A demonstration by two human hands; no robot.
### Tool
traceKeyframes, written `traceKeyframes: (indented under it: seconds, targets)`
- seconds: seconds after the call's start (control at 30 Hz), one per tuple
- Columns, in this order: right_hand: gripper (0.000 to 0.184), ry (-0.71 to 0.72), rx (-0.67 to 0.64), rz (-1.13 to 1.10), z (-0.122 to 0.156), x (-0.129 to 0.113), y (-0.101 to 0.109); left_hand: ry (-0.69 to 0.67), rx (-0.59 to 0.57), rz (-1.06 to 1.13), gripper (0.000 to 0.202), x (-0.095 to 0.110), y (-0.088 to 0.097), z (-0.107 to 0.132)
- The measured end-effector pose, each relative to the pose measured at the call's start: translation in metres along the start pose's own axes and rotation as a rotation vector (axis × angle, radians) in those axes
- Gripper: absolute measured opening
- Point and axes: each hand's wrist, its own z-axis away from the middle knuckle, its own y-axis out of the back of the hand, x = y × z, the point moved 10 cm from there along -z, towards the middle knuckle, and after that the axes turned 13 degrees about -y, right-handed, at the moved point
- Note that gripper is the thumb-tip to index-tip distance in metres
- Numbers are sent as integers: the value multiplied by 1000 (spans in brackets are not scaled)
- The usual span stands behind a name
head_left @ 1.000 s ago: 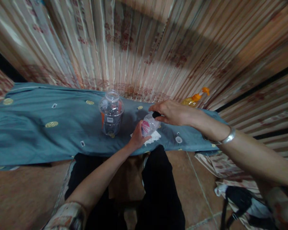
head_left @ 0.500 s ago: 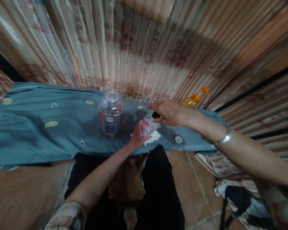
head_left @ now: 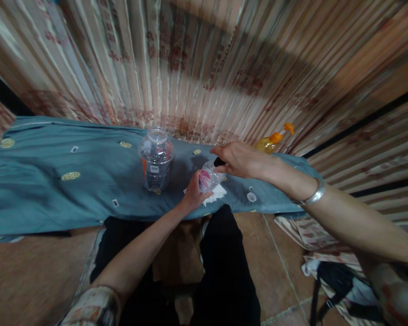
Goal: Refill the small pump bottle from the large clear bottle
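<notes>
My left hand (head_left: 192, 194) is closed around a small clear plastic container (head_left: 212, 176) with a pink-and-white pattern on its side, held tilted. My right hand (head_left: 236, 159) reaches over from the right, with a silver bangle on its wrist. Its fingers are closed on a small black object (head_left: 219, 161) at the container's upper end; most of it is hidden, and I cannot tell its kind. Below the container, a crumpled white tissue (head_left: 218, 194) lies on the cloth. To the left stands a large clear plastic jar (head_left: 155, 165), upright and without a lid.
A teal cloth (head_left: 98, 190) with yellow prints covers the long bench. A small white round cap (head_left: 251, 197) lies at its right. Behind my right hand is a yellow bottle with an orange pump top (head_left: 267, 144). Pleated curtains (head_left: 190, 68) hang behind; a black-strapped bag (head_left: 336, 280) is on the floor.
The whole view has shifted slightly. Both hands keep their hold at the container, with hardly any movement between them.
</notes>
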Motion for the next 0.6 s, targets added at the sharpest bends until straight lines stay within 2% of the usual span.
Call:
traceKeyframes:
  seconds: [0.17,0.3,0.47,0.6]
  targets:
    - [37,-30,19,30,-2,3,-1,-1,2,-2,92,2,0,0]
    - [31,48,9,7,-1,-5,-2,-8,2,0,91,3,-1,0]
    - [36,10,15,12,-1,-5,1,-17,3,6,92,3,-1,0]
    - [27,53,-19,8,-3,-10,-4,-19,0,10,91,4,-2,0]
